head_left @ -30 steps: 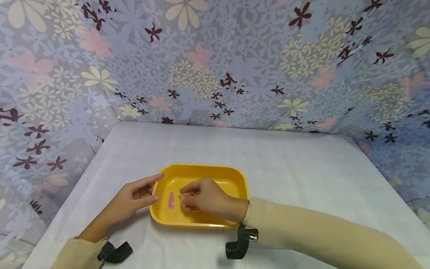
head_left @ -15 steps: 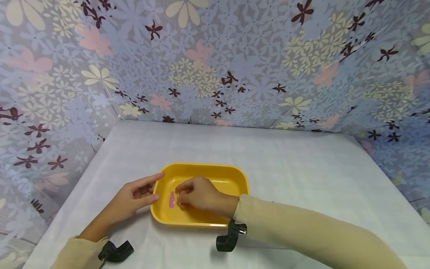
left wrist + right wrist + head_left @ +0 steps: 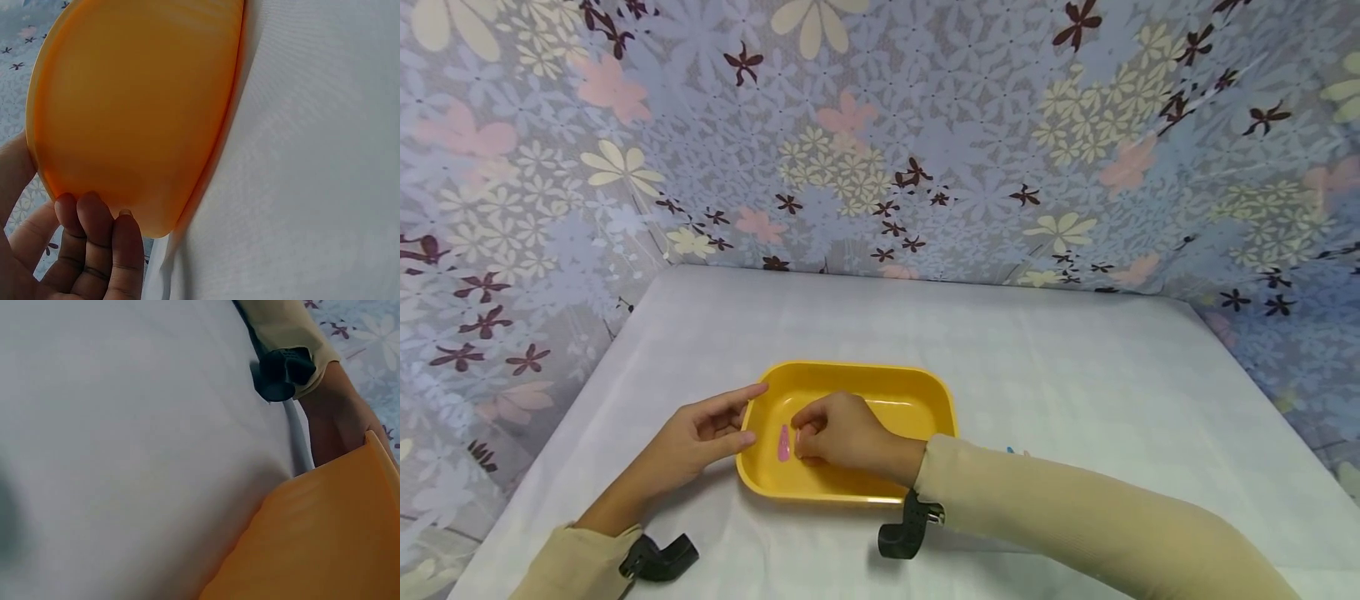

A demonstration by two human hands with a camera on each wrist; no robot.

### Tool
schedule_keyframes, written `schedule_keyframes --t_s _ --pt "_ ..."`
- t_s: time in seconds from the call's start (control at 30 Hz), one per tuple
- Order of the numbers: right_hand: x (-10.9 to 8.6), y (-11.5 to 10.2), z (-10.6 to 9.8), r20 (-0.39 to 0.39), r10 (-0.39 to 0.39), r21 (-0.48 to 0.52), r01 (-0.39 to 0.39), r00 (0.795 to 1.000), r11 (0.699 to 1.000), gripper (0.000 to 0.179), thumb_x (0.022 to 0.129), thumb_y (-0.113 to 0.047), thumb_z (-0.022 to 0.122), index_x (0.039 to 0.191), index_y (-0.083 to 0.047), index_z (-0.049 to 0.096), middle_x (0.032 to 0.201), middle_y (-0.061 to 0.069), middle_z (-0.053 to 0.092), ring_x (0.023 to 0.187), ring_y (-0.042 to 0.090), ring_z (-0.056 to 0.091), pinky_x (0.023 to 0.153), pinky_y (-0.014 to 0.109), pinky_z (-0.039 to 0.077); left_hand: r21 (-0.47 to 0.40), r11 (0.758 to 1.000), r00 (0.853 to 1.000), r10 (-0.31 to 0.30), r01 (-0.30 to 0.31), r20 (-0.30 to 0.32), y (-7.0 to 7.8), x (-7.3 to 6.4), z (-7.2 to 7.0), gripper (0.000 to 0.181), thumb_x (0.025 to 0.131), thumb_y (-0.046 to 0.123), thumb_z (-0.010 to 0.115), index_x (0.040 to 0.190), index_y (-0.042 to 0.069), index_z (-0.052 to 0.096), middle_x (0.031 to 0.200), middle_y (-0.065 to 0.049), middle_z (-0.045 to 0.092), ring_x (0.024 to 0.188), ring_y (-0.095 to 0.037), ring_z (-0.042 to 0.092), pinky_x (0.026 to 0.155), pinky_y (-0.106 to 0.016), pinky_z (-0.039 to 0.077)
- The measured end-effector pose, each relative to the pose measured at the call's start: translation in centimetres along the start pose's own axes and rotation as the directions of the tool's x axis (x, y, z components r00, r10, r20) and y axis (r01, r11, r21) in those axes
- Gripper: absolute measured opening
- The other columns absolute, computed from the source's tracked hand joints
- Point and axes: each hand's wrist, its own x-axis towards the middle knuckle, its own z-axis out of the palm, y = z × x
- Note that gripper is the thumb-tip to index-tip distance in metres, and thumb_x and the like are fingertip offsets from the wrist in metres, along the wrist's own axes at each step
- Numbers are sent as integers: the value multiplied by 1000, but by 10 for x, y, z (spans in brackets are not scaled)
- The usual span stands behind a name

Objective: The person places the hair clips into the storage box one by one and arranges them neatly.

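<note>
Clip [image 3: 784, 444] crosswise in tray [image 3: 880, 379]; tip away

free tabletop [image 3: 865, 321] behind yellow tray [image 3: 857, 380], right sleeve [image 3: 1037, 483] over its near-right corner

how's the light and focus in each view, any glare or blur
Head view: fairly evenly lit and mostly sharp, with pale glare inside the yellow tray; left wrist view: dimmer, the tray's outer wall in shade; right wrist view: also dim, a soft shadow on the white cloth beside the tray, and a dark patch at the left edge too blurred to identify.
</note>
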Motion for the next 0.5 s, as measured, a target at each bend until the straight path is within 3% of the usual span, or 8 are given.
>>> schedule_keyframes --t_s 0.2,0.5 --pt "1 -3 -3 -11 -20 -86 19 1000 996 24 82 -6 85 105 -2 78 71 -3 64 65 9 55 59 19 46 -2 1000 1000 3 -3 3 3 2 -1 57 97 5 70 150 2 50 135 -21 58 97 -15 63 84 -24 57" --pt "0 -3 -2 17 -32 -97 33 999 995 22 79 -2 84 99 -1 76 65 -1 60 58 11 53 57 20 45 4 1000 1000 22 -22 6 0 0 1 56 97 2 69 149 -1 50 126 -25 59 94 -13 62 79 -22 56"
